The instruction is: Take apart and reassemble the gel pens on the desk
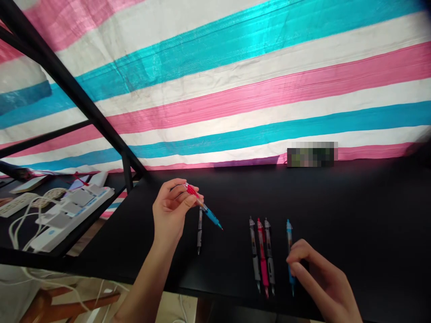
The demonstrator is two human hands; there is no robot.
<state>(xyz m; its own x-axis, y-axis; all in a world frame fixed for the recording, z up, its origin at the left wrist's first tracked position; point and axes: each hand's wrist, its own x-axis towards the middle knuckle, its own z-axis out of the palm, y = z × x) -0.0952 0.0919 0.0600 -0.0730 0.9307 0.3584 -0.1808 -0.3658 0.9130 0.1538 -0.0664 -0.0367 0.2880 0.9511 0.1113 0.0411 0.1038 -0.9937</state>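
The fingers of the left hand point(170, 206) cover part of the upper barrel of the red-and-blue pen point(213, 218). The upper end of the gray pen point(200, 237) is obscured behind that hand and pen. The fingertips of the right hand point(323, 278) overlap the light-blue pen point(289, 240); grip or mere contact cannot be determined. The bottom edge crops the left forearm point(148, 273) and the right wrist. Pixelation masks an object point(312, 154) at the rear of the table point(377, 215). Plugs conceal sockets on the power strip point(47, 240).
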